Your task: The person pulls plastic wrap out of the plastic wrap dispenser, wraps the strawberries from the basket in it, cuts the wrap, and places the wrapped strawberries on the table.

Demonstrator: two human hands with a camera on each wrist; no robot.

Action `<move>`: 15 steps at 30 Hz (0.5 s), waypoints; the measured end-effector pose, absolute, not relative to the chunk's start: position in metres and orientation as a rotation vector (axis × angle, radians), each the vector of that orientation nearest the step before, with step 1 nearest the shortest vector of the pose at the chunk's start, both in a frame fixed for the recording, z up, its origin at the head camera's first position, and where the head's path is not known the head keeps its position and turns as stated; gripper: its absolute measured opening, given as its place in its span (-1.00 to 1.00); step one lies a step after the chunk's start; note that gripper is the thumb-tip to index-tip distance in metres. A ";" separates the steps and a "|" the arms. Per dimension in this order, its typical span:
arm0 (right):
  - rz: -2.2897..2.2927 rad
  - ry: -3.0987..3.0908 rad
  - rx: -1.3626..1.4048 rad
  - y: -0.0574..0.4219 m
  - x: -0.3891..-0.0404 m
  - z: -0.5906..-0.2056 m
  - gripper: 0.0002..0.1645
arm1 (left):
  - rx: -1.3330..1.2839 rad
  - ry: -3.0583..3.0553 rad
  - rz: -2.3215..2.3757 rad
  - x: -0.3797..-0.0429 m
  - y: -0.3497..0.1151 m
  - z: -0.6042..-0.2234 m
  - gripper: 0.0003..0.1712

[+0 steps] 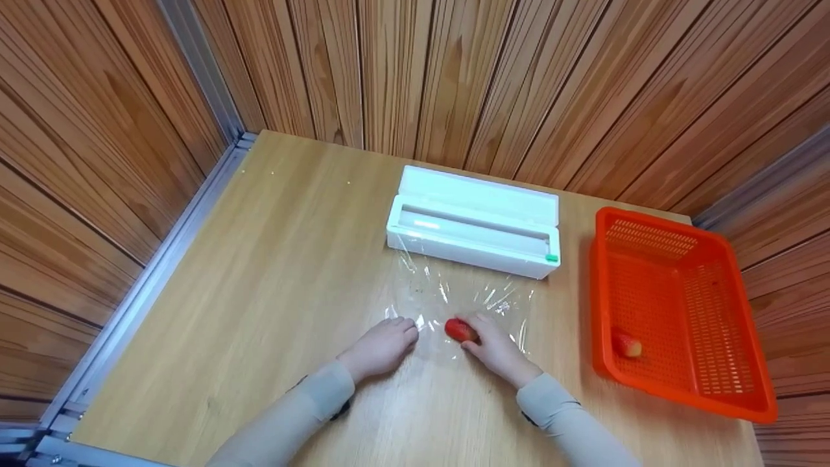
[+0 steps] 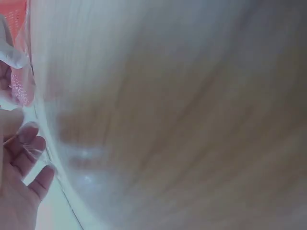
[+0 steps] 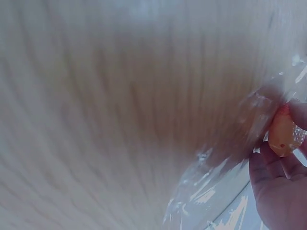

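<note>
A sheet of clear plastic wrap [image 1: 447, 292] stretches over the table from an open white wrap box [image 1: 473, 250]. On the sheet, my right hand [image 1: 496, 340] grips a small red and yellow fruit [image 1: 459, 330] between thumb and fingers. The right wrist view shows the fruit's yellowish end [image 3: 284, 139] with a dark spot, and shiny film beside the fingers. My left hand [image 1: 384, 346] pinches the near left part of the wrap, its fingers bent. In the left wrist view, thin film glints at the fingers of the left hand [image 2: 24, 177].
An orange plastic basket [image 1: 687, 402] stands at the right of the wooden table [image 1: 272, 272], with another red and yellow fruit [image 1: 627, 345] inside. Wood-panelled walls [image 1: 402, 78] close off the back and sides. A metal frame rail [image 1: 162, 253] runs along the left edge.
</note>
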State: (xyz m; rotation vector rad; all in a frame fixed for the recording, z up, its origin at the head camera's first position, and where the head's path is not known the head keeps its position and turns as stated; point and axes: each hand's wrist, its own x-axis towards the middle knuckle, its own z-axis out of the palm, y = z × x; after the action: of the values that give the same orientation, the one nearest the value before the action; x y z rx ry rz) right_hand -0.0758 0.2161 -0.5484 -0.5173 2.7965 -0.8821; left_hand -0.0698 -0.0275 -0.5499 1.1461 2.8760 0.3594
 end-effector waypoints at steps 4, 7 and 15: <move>-0.919 2.745 -0.471 0.218 -0.077 -0.547 -0.48 | 1.046 2.836 0.455 -0.075 -0.026 -0.546 -0.89; -0.916 2.721 -0.466 0.219 -0.078 -0.546 -0.53 | 0.966 2.824 0.488 -0.080 -0.025 -0.544 -0.89; -0.924 2.681 -0.544 0.224 -0.078 -0.545 -0.55 | 0.649 2.731 0.671 -0.094 -0.021 -0.543 -0.89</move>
State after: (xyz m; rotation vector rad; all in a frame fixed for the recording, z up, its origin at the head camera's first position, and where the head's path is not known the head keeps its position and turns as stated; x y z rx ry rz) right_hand -0.0776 0.2238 -0.5452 -0.5444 2.6813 -0.9239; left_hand -0.0943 -0.0206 -0.5426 0.6494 2.7314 0.6708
